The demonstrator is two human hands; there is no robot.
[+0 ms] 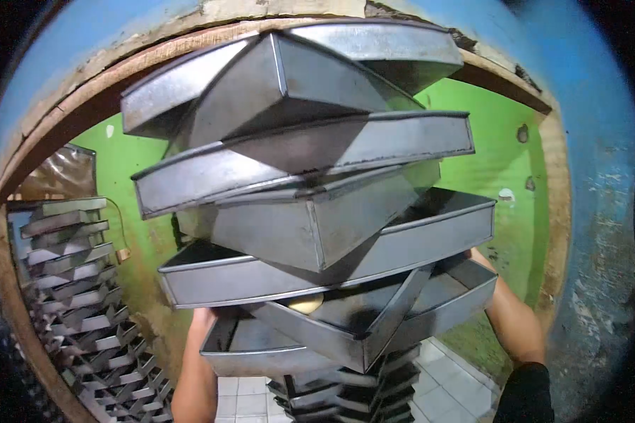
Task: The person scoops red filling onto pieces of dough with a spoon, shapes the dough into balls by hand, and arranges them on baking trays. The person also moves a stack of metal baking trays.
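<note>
A tall stack of rectangular metal baking pans point(317, 275) fills the middle of the view, the pans set crosswise on one another at different angles. My left hand point(202, 319) is at the stack's left side, against the lower pans, its fingers mostly hidden behind the metal. On the right, my right hand point(477, 256) grips the stack between two pan rims, with only part of it showing. Inside one lower pan lies a small pale yellow rounded thing point(307, 303); its kind is unclear. Beneath, more stacked pans point(346, 395) stand over the floor.
Another tall stack of metal pans point(85, 303) stands at the left beyond a wooden door frame point(559, 211). Behind is a green wall point(458, 141), with a blue wall point(607, 233) on the right. White floor tiles point(444, 381) show below.
</note>
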